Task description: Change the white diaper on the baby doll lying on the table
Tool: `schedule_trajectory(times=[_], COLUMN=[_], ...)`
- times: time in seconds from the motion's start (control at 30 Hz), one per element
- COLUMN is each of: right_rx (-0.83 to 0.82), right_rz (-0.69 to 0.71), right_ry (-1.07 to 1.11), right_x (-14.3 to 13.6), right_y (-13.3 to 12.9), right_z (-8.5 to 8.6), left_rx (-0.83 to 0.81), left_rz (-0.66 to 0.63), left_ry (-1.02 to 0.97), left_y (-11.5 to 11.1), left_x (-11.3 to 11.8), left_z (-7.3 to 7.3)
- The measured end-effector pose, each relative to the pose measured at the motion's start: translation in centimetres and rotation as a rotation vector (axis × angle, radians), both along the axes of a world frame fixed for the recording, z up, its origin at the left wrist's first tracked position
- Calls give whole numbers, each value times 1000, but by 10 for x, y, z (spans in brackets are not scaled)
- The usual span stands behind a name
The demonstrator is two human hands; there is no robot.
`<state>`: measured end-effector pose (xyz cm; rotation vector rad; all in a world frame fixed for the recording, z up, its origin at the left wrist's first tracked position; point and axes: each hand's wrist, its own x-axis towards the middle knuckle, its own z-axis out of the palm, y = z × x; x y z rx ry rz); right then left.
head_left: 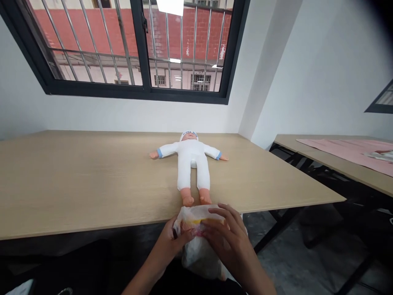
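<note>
In front of my body, just below the table's near edge, I hold a crumpled white bundle (201, 256) with yellow and pink print. Whether it is a plastic bag or a folded diaper, I cannot tell. My left hand (175, 235) grips its left side, thumb across the front. On the right, my right hand (229, 235) has its fingers bent over the top and pressed against the print. Right behind the bundle lies a baby doll (193, 157) on its back, arms spread, in a white suit with blue cuffs and a white cap. Its feet point toward me.
The doll rests on a light wooden table (92, 176) against the wall. Above it is a barred window (141, 49). To the right stands a second table (285, 143) with a pink cloth (346, 151). A dark table leg (276, 229) shows below.
</note>
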<state>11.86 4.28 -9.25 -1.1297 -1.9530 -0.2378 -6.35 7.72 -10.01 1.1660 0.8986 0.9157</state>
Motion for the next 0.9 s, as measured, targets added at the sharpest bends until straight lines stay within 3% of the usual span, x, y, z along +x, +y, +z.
schedule_trajectory(times=[0.23,0.47,0.67,0.9], right_rx=[-110,-248,-257,-252], right_rz=[83,111,114,124], right_ry=[113,188,177,198], right_x=[-8,-9,-8,-7], right_y=[-2,-3,-2,2], right_z=[-1,1,-2,-13], left_rx=[23,-25,-36,-23], left_rz=[-21,-23,-12,-26], left_ry=[-43,-100,-96,-126], left_y=[1,-3,-6,-6], left_x=[-1,2,0,2], left_z=[-5,1,6,2])
